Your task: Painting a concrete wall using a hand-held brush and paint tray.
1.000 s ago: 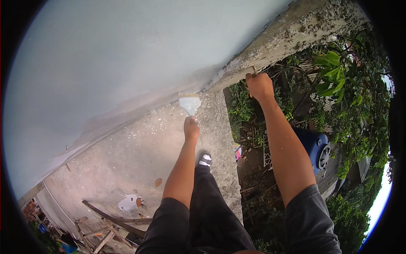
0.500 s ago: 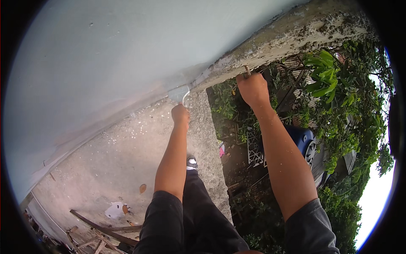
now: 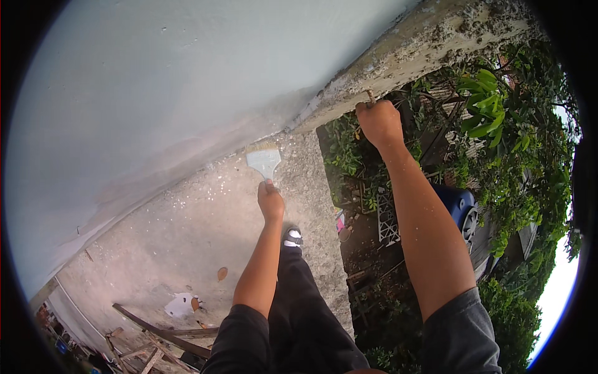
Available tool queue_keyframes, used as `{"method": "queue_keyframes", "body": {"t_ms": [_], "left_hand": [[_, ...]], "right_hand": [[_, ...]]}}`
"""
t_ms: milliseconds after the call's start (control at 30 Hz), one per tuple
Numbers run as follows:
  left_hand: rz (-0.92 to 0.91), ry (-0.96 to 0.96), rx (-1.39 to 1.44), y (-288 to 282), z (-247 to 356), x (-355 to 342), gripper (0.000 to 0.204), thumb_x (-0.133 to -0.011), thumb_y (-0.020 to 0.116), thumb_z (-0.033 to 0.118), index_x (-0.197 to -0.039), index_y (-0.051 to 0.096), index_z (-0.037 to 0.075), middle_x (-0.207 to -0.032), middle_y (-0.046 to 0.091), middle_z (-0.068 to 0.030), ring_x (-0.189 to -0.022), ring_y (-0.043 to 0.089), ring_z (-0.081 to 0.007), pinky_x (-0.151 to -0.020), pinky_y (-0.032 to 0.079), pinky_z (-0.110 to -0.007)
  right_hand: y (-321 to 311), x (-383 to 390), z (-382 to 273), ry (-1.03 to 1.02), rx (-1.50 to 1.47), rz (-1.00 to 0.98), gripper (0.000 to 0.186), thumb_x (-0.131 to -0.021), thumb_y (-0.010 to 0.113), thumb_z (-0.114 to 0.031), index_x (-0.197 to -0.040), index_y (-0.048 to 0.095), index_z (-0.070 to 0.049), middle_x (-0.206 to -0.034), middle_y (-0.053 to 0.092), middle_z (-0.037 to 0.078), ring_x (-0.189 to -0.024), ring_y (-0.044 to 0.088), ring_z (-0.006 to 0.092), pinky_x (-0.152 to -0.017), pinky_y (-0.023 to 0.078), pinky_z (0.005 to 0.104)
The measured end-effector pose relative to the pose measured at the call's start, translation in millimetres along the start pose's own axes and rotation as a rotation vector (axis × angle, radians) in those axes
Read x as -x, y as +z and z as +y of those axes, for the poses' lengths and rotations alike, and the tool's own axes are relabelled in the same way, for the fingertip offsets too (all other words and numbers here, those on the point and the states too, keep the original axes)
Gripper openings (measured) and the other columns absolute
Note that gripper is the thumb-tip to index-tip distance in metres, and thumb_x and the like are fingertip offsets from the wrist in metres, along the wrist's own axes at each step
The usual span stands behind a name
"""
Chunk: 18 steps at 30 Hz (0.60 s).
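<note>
My left hand [image 3: 271, 202] is closed around the handle of a wide, flat paintbrush [image 3: 264, 161]. Its pale bristles point toward the foot of the wall, over the concrete ledge. The wall [image 3: 162, 81] is pale blue-grey, with a bare, patchy strip along its bottom. At the wall's rough concrete edge, my right hand [image 3: 380, 123] is clenched around a short brown rod [image 3: 371, 95]. Only the rod's tip shows above the fist; whether it is fixed in the concrete I cannot tell.
White paint specks dot the concrete ledge [image 3: 156, 249], where my shoe [image 3: 292, 237] stands near the drop on the right. Below are a blue object [image 3: 458, 206], a metal lattice [image 3: 387, 218] and leafy branches [image 3: 486, 106]. Wooden planks [image 3: 162, 333] lie at lower left.
My left hand has drawn the brush away from the wall's lower edge, back toward me, and its flat face now shows. My right hand keeps its grip; the view has shifted slightly.
</note>
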<state>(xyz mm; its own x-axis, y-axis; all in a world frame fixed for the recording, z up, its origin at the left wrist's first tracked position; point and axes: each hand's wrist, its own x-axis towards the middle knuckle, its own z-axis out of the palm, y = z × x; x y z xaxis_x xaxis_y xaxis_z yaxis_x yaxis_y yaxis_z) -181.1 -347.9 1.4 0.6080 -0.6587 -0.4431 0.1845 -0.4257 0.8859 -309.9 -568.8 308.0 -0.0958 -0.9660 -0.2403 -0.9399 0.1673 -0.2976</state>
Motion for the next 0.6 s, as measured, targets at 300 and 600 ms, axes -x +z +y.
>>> {"method": "queue_keyframes", "body": {"t_ms": [300, 600], "left_hand": [[-0.049, -0.462, 0.100, 22.0, 80.4, -44.9, 0.031, -0.095, 0.039, 0.028, -0.078, 0.050, 0.005, -0.062, 0.048, -0.0052, -0.046, 0.043, -0.0138, -0.039, 0.032, -0.028], [-0.156, -0.195, 0.461, 0.0, 178.1, 44.5, 0.024, -0.098, 0.040, 0.030, -0.085, 0.044, 0.010, -0.062, 0.044, 0.0008, -0.045, 0.036, -0.0061, -0.038, 0.028, -0.021]], "right_hand": [[4.0, -6.5, 15.4, -0.001, 0.051, 0.019, 0.041, -0.080, 0.052, -0.031, -0.074, 0.063, 0.009, -0.076, 0.063, 0.026, -0.078, 0.062, 0.0415, -0.075, 0.049, 0.0442], [6.7, -4.1, 8.3, -0.025, 0.025, 0.016, 0.040, -0.078, 0.051, -0.029, -0.075, 0.063, 0.009, -0.081, 0.062, 0.028, -0.083, 0.061, 0.0424, -0.079, 0.049, 0.0439]]}}
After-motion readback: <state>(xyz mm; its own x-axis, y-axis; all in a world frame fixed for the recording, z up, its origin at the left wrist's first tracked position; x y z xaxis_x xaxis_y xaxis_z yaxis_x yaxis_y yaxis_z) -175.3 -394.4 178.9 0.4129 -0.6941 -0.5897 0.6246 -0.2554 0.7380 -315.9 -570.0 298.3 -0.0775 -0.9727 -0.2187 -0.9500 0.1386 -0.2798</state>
